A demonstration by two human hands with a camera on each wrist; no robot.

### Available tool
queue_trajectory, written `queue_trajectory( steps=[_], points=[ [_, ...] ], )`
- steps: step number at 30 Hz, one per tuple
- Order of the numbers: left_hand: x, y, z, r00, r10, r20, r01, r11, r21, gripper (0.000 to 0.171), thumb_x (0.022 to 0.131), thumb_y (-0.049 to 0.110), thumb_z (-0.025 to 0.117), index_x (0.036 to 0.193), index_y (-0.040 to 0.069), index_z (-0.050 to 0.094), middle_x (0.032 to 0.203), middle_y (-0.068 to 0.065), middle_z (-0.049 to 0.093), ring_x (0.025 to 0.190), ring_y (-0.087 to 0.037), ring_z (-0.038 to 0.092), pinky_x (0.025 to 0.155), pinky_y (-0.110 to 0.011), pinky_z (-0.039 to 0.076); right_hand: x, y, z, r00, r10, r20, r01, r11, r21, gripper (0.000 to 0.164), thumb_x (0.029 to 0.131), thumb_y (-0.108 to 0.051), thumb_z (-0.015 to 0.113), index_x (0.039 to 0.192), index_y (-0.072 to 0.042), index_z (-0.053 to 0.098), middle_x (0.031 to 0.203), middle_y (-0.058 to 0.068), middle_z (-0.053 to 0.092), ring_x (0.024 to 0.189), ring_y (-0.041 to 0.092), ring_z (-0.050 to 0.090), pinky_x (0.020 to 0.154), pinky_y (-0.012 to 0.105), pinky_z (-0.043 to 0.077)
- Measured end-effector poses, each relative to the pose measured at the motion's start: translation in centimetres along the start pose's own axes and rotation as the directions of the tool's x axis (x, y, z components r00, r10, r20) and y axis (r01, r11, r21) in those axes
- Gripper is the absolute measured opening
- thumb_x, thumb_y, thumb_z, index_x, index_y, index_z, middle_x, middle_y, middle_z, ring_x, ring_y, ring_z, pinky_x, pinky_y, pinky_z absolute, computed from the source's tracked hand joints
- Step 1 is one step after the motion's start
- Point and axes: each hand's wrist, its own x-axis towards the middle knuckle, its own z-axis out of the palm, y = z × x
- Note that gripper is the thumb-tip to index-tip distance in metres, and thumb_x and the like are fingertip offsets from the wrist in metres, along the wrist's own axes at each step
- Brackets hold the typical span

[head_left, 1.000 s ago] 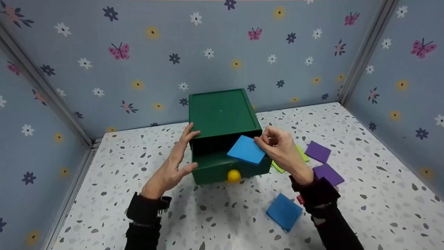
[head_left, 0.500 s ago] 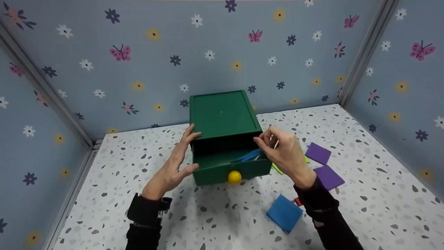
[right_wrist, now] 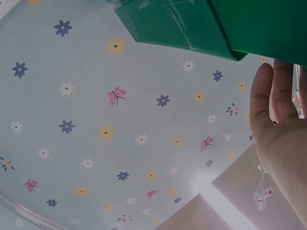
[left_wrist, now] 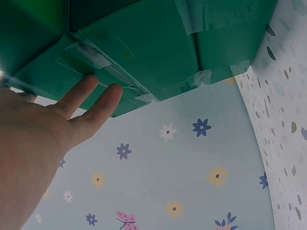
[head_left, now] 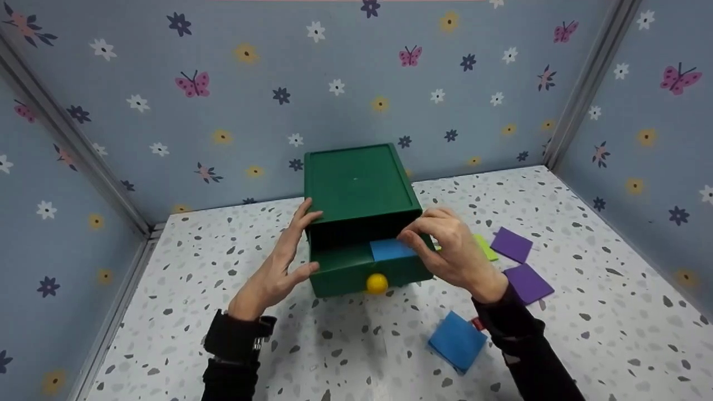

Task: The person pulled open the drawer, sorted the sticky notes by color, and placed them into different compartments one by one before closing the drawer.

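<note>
A green drawer box (head_left: pixel 359 181) stands against the back wall, its drawer (head_left: pixel 340 281) pulled out, with a yellow ball knob (head_left: pixel 377 283) in front. My left hand (head_left: pixel 273 273) rests along the box's left side, fingers extended, thumb by the drawer's front left corner. In the left wrist view two fingers (left_wrist: pixel 103 103) lie near the taped green side. A blue square (head_left: pixel 389 250) lies in the drawer's right part. My right hand (head_left: pixel 454 248) reaches over the drawer's right wall, fingertips bent down beside the square. Whether they touch it is hidden.
Right of the box lie two purple squares (head_left: pixel 512 245) and lime green squares (head_left: pixel 485 248) partly behind the right hand. A stack of blue squares (head_left: pixel 457 341) lies nearer on the speckled table (head_left: pixel 334 356). Flowered walls (head_left: pixel 334 55) enclose the back and sides.
The blue square pinched in my right hand has dropped into the drawer, first tilted, now lying flatter. My right hand has shifted slightly left and down. My left hand stays in place.
</note>
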Motion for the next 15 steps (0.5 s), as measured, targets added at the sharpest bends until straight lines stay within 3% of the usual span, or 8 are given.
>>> queue_trajectory(
  steps=[11,15],
  points=[
    [0.0,-0.1,0.1,1.000,-0.005,-0.014,0.005,1.000,-0.001,0.069,0.093,0.042,0.050,0.151,0.025,0.017,0.161,0.001,-0.004,0.149,-0.023,-0.003,0.112,-0.070,0.008,0.0,0.6,-1.9,0.997,0.050,-0.065,-0.048,0.998,0.040,0.010,0.091,-0.012,0.062,0.092,-0.017,0.070,0.086,-0.002,0.068,0.087,0.009,0.057,0.088,0.025,0.044],
    [0.0,-0.1,0.2,1.000,-0.006,-0.023,0.006,1.000,-0.005,0.069,0.093,0.041,0.050,0.151,0.026,0.017,0.161,0.002,-0.004,0.149,-0.022,-0.003,0.112,-0.069,0.007,0.0,0.8,-2.9,0.992,0.092,-0.086,-0.089,0.995,0.039,0.007,0.090,-0.011,0.063,0.087,-0.014,0.069,0.083,-0.001,0.068,0.083,0.010,0.057,0.079,0.023,0.044]
  ],
)
